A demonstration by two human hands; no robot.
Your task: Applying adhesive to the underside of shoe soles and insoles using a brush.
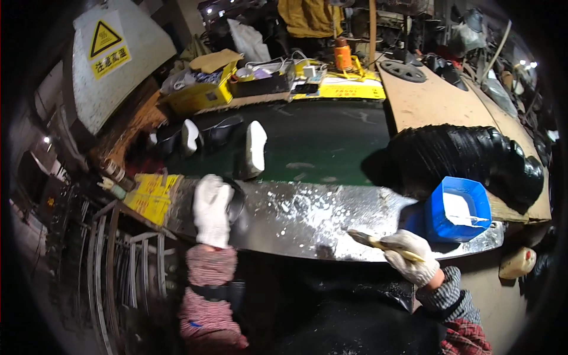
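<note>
My left hand (212,210), in a white knit glove, rests over the left part of the metal plate. Its fingers are around a dark, rounded shoe piece (238,204), mostly hidden behind the glove. My gloved right hand (412,258) grips a brush (378,241) by its pale handle, with the dark bristle end pointing left above the plate. Beyond that hand stands a blue tub (433,208) of white paste, a thin stick lying across it. On the dark green belt (322,151) are a white-faced sole (256,148), another white-faced sole (190,137) and dark shoe pieces (222,131).
The metal plate (284,228) is spattered white. A row of stacked black soles (461,157) sits on cardboard at the right. Behind the belt are a yellow box (204,94) and an orange jack (343,56). Metal racks (100,266) stand lower left; a whitish jug (516,264) is lower right.
</note>
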